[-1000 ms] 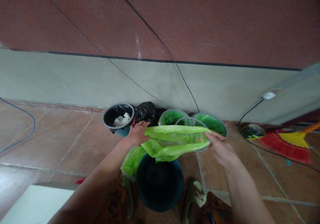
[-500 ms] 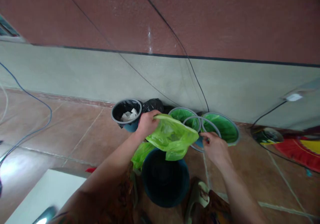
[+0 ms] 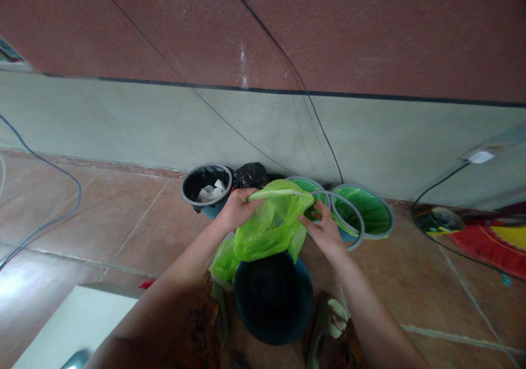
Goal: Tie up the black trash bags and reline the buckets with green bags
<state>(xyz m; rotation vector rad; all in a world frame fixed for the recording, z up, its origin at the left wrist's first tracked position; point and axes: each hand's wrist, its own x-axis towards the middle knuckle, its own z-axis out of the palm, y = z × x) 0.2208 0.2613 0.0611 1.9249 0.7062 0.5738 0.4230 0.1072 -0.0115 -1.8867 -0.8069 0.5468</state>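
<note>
The green bag hung above the bin, which stood at six o'clock from it. The left hand pinched the bag's rim at the bag's ten o'clock, thumb and fingers closed on the film. The right hand was at three o'clock, thumb and fingers parted, tips at the bag's edge; whether they touched it was hard to tell. A grey ring stood just beyond that hand, also towards three o'clock. A second bag lay at eight o'clock, beside the bin.

The step in hand looked like opening out the bag's mouth. The next move seemed to call for the right fingers to take the rim and spread it evenly.
</note>
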